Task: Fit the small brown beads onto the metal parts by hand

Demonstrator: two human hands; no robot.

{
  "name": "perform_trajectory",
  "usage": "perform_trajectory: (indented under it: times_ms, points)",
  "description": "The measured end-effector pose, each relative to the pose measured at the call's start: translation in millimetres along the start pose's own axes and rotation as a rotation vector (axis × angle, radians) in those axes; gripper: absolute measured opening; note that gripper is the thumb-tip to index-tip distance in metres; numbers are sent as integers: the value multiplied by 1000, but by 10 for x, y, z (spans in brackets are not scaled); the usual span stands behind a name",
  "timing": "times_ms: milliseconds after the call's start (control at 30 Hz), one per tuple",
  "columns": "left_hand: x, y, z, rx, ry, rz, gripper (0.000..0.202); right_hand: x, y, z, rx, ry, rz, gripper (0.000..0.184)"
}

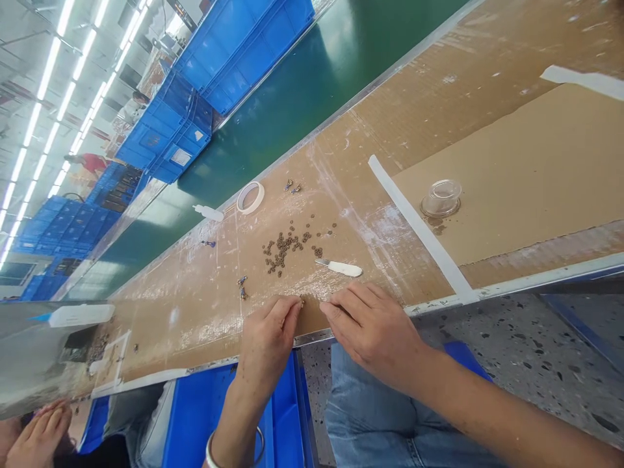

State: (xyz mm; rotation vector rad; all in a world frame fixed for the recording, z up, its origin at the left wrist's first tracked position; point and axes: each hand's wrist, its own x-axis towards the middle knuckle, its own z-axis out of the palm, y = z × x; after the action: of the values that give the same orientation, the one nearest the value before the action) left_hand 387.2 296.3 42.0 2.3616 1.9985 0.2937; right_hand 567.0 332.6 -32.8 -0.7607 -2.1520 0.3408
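Observation:
My left hand (270,335) is closed at the front edge of the cardboard-covered bench, thumb and forefinger pinching a tiny brownish piece (301,301) too small to name. Just to its right, my right hand (373,325) is also closed in a pinch; whatever sits between its fingertips is hidden. The two hands are a short gap apart. Beyond them lies a loose scatter of small brown ring-like pieces (283,247). A white-handled tool with a thin metal tip (344,268) rests beside the scatter, near my right hand. Small blue-and-brown pieces (242,289) lie to the left.
A roll of white tape (250,197), a small white bottle (209,212) and a clear plastic cup (441,197) stand farther back. Blue crates (190,123) line the green conveyor (273,143). At lower left are another person's hands (41,432) and a larger white bottle (80,316).

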Motion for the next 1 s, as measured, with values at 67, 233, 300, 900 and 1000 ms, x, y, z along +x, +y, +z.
perform_trajectory:
  times_ms: [67, 233, 300, 900, 1000]
  points:
    - [38, 18, -19, 20, -32, 11, 12, 6, -2, 1, 6, 2, 3, 18]
    - [127, 47, -50, 99, -98, 30, 19, 8, 0, 7, 11, 5, 12, 18]
    - [151, 52, -57, 122, -115, 29, 21, 5, 1, 11, 11, 0, 13, 17]
    - [-300, 275, -80, -457, 307, -405, 9, 165, -73, -76, 540, 169, 186, 18]
    - [-401, 389, -66, -508, 437, -439, 13, 209, -126, -122, 626, 177, 156, 15]
